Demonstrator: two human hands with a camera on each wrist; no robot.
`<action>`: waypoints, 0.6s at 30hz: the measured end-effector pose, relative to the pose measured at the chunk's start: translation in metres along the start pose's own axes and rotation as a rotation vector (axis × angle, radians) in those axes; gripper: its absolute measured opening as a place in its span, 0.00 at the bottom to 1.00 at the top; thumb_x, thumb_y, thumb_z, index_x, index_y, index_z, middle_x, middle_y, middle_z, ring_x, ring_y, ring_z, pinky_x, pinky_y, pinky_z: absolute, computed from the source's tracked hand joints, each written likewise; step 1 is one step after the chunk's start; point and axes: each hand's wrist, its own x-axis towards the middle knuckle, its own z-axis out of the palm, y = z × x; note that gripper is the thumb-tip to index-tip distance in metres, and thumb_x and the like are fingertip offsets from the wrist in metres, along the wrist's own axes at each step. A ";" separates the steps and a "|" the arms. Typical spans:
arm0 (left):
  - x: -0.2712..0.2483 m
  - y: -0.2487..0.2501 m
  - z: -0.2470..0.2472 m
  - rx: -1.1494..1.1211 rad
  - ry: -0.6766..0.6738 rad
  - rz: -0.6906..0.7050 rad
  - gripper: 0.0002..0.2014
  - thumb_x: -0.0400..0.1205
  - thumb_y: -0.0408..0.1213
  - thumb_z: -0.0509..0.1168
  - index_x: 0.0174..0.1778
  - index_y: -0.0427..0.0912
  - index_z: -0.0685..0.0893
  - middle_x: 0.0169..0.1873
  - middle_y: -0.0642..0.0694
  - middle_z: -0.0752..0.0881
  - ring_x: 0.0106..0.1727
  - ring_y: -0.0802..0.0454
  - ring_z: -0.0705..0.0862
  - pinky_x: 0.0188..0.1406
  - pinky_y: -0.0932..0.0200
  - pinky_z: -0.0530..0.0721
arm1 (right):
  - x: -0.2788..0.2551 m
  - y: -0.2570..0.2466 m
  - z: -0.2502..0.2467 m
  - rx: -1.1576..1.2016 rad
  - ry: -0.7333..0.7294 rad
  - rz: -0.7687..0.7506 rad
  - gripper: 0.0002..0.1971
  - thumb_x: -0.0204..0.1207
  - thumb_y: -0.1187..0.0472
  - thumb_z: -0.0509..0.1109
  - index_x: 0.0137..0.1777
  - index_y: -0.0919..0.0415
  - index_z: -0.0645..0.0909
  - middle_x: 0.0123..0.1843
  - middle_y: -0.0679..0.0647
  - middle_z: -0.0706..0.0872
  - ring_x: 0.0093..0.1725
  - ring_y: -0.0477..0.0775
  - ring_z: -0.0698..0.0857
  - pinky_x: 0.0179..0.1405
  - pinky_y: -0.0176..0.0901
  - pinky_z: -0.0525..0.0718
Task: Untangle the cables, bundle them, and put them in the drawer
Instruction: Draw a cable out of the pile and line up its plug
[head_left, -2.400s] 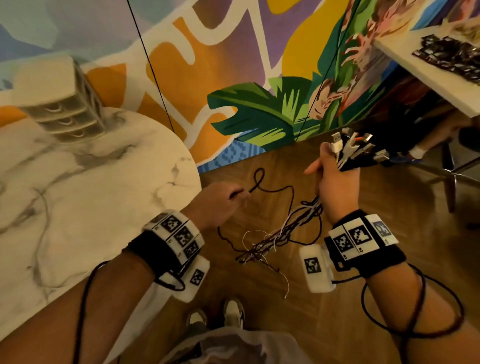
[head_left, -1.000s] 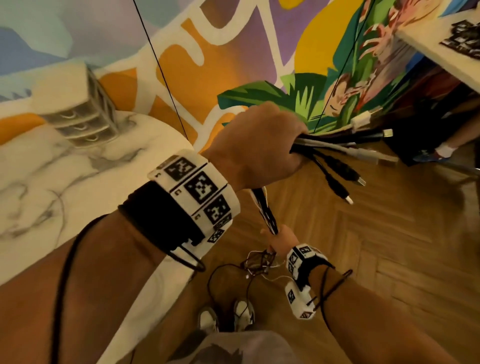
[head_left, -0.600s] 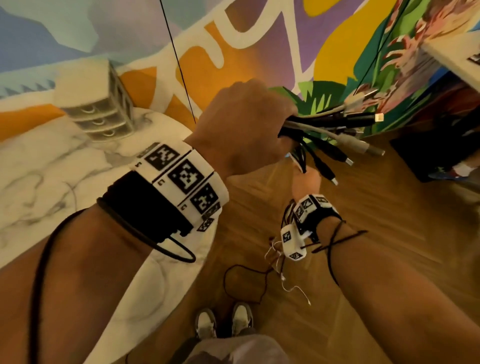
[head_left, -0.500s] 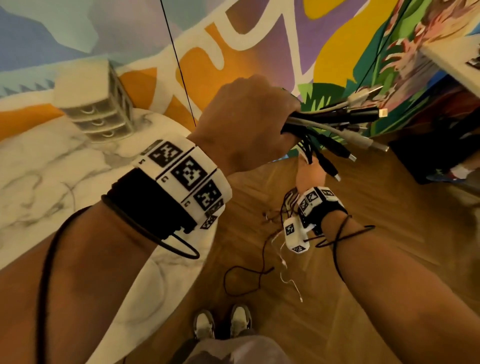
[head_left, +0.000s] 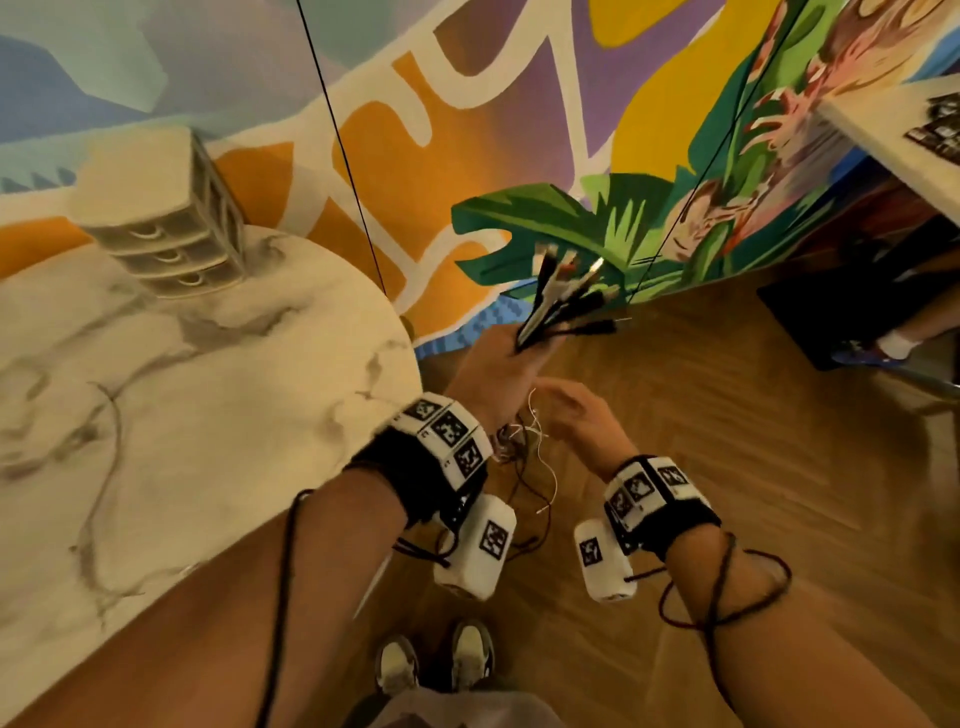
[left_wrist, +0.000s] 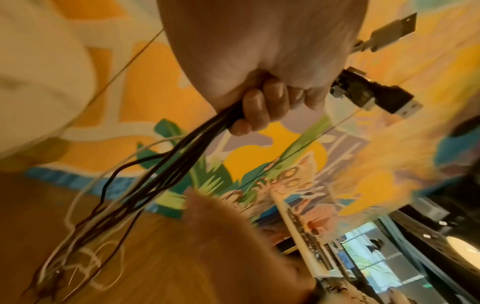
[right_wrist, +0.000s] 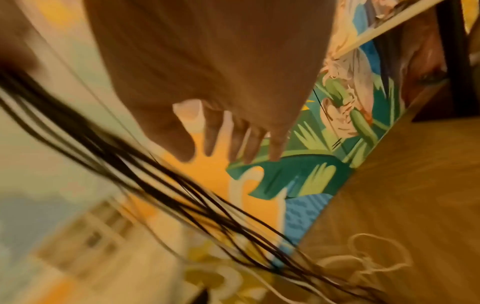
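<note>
While the cables (head_left: 558, 306) hang from the left hand (head_left: 498, 374), fist clenched just below the plugs, the right hand (head_left: 579, 421) hovers spread, empty. Best combed downward strand by strand; drawer unit (head_left: 166, 218) waits on the counter (head_left: 208, 415).

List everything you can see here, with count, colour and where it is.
cables: one bunch, black and white, gripped in left hand, ends hanging toward the floor
drawer unit: one, pale, three drawers, on the table by the wall
table: one, white marble, left
mural wall: one, multicoloured, behind
floor: wooden, right
shoes: two, pale, below
left hand: grips the cables
right hand: fingers spread beside the hanging cables
</note>
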 end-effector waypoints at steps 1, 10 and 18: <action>0.003 -0.013 0.004 0.002 -0.024 -0.028 0.19 0.84 0.44 0.61 0.26 0.46 0.75 0.16 0.54 0.73 0.17 0.60 0.68 0.24 0.59 0.66 | -0.009 -0.015 0.000 0.213 -0.039 -0.039 0.18 0.68 0.62 0.66 0.58 0.46 0.80 0.58 0.43 0.85 0.59 0.42 0.83 0.54 0.39 0.82; -0.030 -0.039 0.028 0.077 -0.189 -0.090 0.14 0.82 0.26 0.61 0.64 0.33 0.78 0.59 0.32 0.82 0.63 0.36 0.80 0.61 0.51 0.79 | -0.044 -0.085 0.010 0.460 -0.085 0.094 0.12 0.76 0.59 0.70 0.52 0.67 0.86 0.53 0.58 0.89 0.50 0.48 0.87 0.42 0.34 0.86; -0.041 -0.051 0.005 0.336 -0.369 0.042 0.20 0.84 0.38 0.59 0.74 0.43 0.71 0.66 0.43 0.78 0.63 0.50 0.79 0.62 0.55 0.79 | -0.044 -0.086 0.029 0.374 0.053 0.041 0.24 0.85 0.53 0.56 0.35 0.60 0.89 0.46 0.54 0.92 0.53 0.50 0.88 0.61 0.43 0.79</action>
